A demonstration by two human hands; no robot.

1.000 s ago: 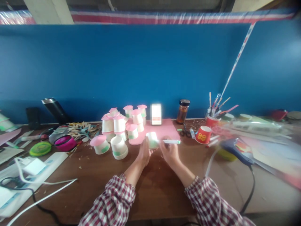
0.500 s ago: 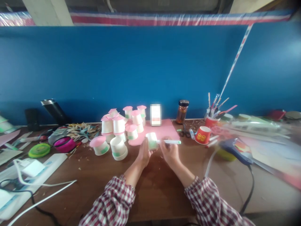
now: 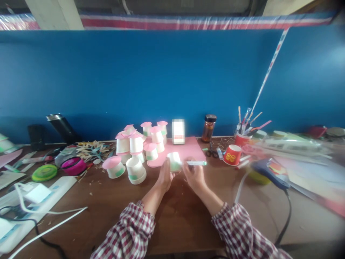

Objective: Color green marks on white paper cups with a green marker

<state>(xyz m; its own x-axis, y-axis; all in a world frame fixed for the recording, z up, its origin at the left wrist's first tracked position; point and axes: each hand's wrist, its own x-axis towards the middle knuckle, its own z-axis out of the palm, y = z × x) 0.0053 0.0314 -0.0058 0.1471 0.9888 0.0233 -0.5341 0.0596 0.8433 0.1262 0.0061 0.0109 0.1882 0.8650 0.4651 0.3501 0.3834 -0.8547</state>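
My left hand (image 3: 164,177) is closed around a small white paper cup (image 3: 174,160) with a green patch, held just above the wooden table (image 3: 178,212). My right hand (image 3: 195,175) grips a white marker with a green cap (image 3: 197,163), its tip pointing left at the cup. Both hands hover over the near edge of a pink paper sheet (image 3: 188,147). A cluster of several white cups with pink tops (image 3: 140,142) stands to the left of the hands.
A brown glass jar (image 3: 209,128), scissors (image 3: 212,152), a red cup on its side (image 3: 232,154) and a red cup of brushes (image 3: 243,137) sit at right. A blue glue gun (image 3: 268,172) with a cable lies further right. Power strip (image 3: 40,198), pink bowl (image 3: 73,164) and black flask (image 3: 63,127) at left.
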